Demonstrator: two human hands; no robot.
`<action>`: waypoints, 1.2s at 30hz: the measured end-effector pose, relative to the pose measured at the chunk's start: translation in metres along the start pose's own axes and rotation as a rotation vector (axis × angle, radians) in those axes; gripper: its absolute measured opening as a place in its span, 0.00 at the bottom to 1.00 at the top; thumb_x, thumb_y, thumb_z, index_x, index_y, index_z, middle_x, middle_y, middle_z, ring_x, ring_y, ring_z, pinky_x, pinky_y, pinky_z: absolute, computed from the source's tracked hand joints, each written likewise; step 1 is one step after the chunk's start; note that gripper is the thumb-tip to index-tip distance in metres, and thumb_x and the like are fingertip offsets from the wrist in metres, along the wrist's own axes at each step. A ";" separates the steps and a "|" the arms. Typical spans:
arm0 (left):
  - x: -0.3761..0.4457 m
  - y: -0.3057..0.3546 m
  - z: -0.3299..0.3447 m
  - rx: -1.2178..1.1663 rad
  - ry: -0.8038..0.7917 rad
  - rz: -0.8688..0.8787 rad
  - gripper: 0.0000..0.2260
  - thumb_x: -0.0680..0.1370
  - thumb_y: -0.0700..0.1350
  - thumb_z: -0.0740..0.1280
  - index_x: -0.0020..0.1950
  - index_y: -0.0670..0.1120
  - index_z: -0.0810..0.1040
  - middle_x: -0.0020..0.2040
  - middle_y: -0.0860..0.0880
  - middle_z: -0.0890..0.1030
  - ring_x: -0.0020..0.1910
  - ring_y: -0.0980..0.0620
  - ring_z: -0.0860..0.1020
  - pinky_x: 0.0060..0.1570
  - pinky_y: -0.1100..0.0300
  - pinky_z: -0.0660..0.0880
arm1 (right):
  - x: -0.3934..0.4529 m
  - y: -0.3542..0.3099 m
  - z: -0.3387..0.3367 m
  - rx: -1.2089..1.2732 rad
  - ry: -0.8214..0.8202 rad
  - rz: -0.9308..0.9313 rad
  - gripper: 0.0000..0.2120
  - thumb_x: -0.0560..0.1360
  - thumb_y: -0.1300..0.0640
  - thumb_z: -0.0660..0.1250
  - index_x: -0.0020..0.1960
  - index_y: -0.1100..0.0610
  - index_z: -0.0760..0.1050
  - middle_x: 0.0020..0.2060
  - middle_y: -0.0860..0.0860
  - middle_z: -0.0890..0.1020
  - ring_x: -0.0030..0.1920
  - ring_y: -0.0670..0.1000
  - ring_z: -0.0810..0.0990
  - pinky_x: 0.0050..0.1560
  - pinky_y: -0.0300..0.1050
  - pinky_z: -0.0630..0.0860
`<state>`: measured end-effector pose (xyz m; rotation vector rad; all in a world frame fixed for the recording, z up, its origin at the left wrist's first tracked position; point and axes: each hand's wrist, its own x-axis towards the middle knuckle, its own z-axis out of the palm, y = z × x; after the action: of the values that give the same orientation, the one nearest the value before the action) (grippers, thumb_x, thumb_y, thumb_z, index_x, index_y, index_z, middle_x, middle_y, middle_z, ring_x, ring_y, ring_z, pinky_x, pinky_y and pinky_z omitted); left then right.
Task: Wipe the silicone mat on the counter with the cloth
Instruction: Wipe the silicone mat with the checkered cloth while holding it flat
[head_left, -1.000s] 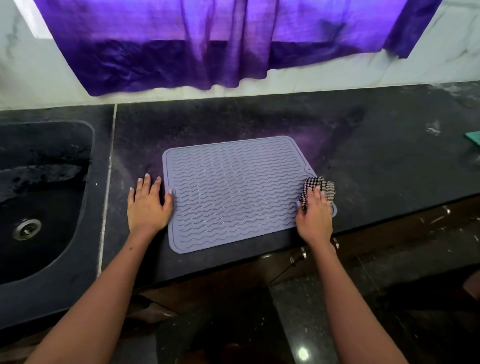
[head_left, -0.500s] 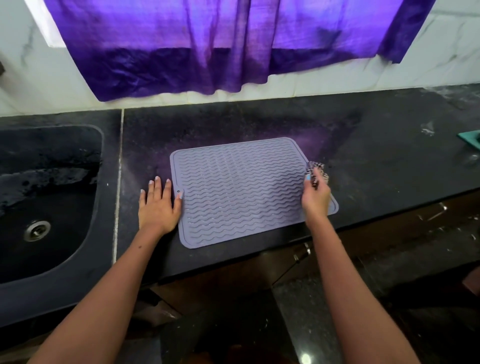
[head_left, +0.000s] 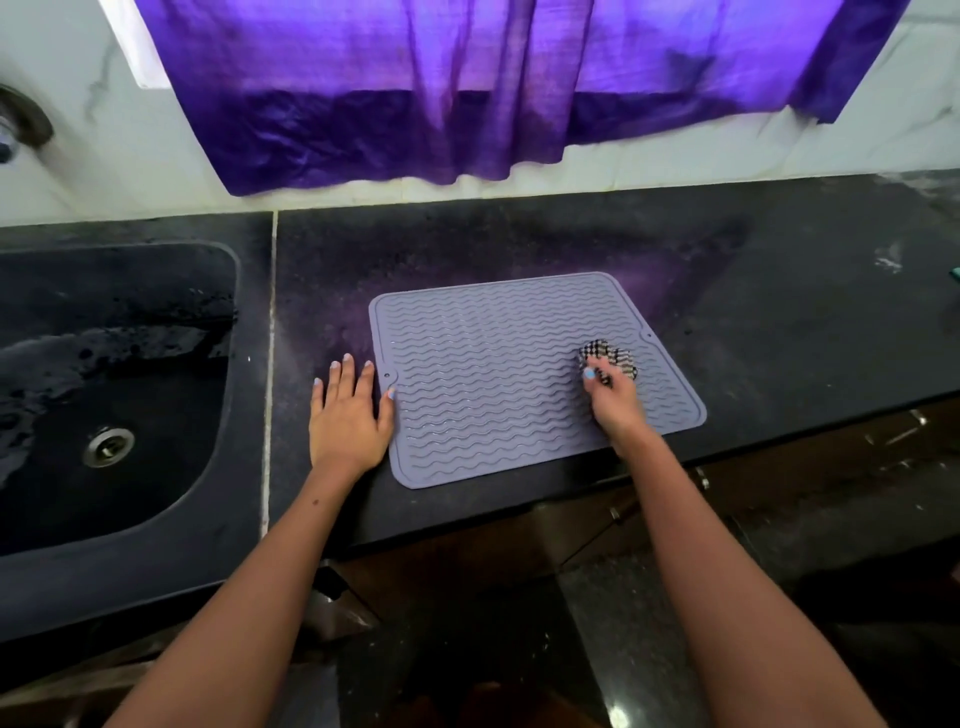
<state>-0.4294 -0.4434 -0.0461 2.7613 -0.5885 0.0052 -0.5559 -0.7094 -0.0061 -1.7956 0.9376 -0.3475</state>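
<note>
The silicone mat (head_left: 498, 379) lies flat on the dark worktop (head_left: 779, 312), close to its near edge. Your right hand (head_left: 615, 402) has its fingers bunched round the checked cloth (head_left: 610, 358), pressing it onto the mat's right side. Your left hand (head_left: 345, 415) lies flat with fingers straight at the mat's left edge, thumb on the rim, probably pinning it. You've got plenty of ribbed surface leftward; the sink (head_left: 228, 291) sits well left, curtain (head_left: 467, 104) far behind.

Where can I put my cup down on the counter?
Bare counter lies right of the silicone mat, and a strip runs behind it below the purple curtain. It is crowded on the mat: left hand at its edge, right hand holding the checkered cloth.
</note>
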 end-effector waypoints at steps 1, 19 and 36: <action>0.000 0.000 0.000 -0.008 0.002 0.004 0.25 0.81 0.55 0.49 0.76 0.44 0.56 0.77 0.43 0.53 0.77 0.47 0.49 0.75 0.50 0.43 | 0.000 -0.010 -0.001 0.223 0.035 0.082 0.18 0.80 0.57 0.58 0.69 0.58 0.69 0.66 0.50 0.72 0.66 0.51 0.71 0.67 0.43 0.66; 0.000 -0.004 -0.001 0.020 -0.061 0.022 0.24 0.82 0.52 0.47 0.77 0.46 0.52 0.78 0.45 0.49 0.77 0.48 0.46 0.74 0.51 0.41 | -0.041 -0.006 0.069 -0.649 -0.247 -0.351 0.26 0.80 0.52 0.57 0.76 0.53 0.53 0.76 0.47 0.51 0.76 0.49 0.46 0.75 0.47 0.42; -0.010 -0.017 -0.001 0.080 -0.087 0.114 0.25 0.81 0.54 0.42 0.77 0.47 0.49 0.78 0.45 0.46 0.77 0.49 0.44 0.74 0.52 0.39 | -0.080 -0.021 0.131 -0.817 -0.277 -0.658 0.28 0.80 0.53 0.56 0.76 0.55 0.50 0.77 0.51 0.49 0.77 0.49 0.46 0.74 0.45 0.42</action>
<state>-0.4315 -0.4248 -0.0509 2.8120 -0.7843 -0.0681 -0.5179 -0.5615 -0.0282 -2.8113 0.2532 -0.1009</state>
